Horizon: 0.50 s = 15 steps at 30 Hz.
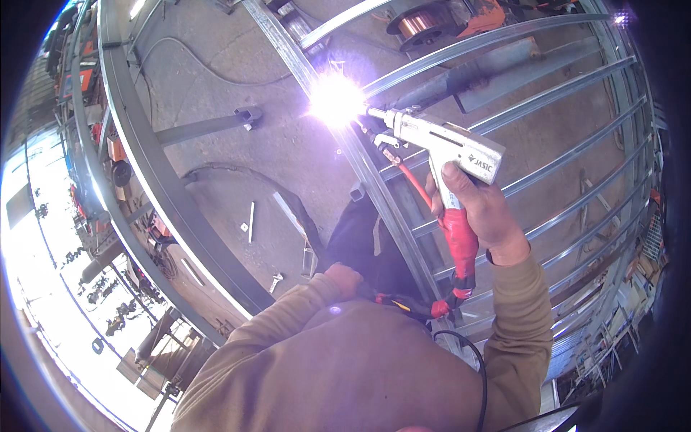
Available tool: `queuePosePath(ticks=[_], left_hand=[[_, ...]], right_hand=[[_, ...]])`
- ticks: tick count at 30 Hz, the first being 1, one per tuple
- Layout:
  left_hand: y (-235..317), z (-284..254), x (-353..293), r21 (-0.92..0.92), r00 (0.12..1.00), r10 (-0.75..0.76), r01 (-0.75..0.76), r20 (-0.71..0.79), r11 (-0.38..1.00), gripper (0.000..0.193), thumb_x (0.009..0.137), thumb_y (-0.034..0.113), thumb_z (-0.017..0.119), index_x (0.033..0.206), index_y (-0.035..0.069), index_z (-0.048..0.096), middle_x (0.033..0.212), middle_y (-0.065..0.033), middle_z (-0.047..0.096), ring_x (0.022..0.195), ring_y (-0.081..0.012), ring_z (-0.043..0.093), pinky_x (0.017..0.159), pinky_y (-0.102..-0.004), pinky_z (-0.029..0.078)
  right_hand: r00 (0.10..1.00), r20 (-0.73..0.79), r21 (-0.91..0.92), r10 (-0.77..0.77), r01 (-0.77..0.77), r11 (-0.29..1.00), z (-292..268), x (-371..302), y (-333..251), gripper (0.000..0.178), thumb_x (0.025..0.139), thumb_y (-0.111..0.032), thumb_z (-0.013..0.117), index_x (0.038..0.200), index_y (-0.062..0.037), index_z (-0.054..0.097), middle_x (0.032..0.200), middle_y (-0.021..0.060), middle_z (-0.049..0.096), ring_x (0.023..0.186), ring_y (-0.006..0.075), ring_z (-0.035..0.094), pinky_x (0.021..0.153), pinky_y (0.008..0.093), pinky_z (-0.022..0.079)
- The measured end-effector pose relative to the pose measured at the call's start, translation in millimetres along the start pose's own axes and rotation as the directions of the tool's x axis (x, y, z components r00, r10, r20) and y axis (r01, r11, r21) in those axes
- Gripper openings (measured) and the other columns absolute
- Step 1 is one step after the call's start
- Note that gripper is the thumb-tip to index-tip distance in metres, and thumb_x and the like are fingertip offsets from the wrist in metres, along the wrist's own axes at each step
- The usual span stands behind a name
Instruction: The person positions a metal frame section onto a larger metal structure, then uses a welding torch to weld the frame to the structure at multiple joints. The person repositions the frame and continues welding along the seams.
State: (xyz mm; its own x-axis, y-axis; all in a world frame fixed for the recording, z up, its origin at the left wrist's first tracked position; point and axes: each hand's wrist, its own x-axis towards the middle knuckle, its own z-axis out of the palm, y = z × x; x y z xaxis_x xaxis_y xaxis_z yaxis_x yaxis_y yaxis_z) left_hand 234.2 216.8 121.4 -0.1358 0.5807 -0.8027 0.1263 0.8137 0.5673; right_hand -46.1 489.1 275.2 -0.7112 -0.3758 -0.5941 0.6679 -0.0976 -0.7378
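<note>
My right hand [484,214] is wrapped round the handle of a white and red welding gun [446,144]. The gun's nozzle points up and to the left at a glaring white-violet arc [336,99] on a long steel rail [389,209] of a metal frame. The glare hides the joint itself. My left hand [344,281] is curled low in front of my body, by my dark trousers [360,237]. Its fingers are mostly hidden. A dark and red cable [410,302] runs close beside it and up to the gun's handle.
Parallel steel bars [547,79] of the frame spread out to the right. A copper wire spool [421,27] lies at the far side. A thick steel beam [151,165] stands at the left, with a square-tube arm [209,128] beside it. Small metal pieces [250,222] lie on the concrete floor.
</note>
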Motion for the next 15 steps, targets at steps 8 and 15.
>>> queuePosePath(ticks=[8,15], left_hand=[[4,-8,0,0.01,1.0,0.013,-0.013,0.012,1.0,0.031,0.075,0.032,0.069,0.099,0.014,0.077,0.092,-0.0135,0.076,0.094,-0.0336,0.074,0.088,-0.0485,0.053],[9,-15,-3,0.053,0.999,0.029,-0.028,-0.015,0.998,0.031,0.076,0.036,0.07,0.098,0.015,0.077,0.09,-0.0125,0.076,0.093,-0.0329,0.074,0.087,-0.0483,0.053]], right_hand=[[0.999,0.017,-0.022,0.051,-0.051,0.998,-4,-2,-2,0.046,0.104,-0.043,0.064,0.127,-0.0028,0.062,0.09,0.0025,0.065,0.072,0.0095,0.062,0.063,0.0261,0.052],[0.996,0.016,-0.026,0.085,-0.084,0.996,-4,-5,-3,0.046,0.104,-0.043,0.063,0.126,-0.0029,0.061,0.09,0.0022,0.065,0.073,0.0091,0.062,0.063,0.026,0.052]])
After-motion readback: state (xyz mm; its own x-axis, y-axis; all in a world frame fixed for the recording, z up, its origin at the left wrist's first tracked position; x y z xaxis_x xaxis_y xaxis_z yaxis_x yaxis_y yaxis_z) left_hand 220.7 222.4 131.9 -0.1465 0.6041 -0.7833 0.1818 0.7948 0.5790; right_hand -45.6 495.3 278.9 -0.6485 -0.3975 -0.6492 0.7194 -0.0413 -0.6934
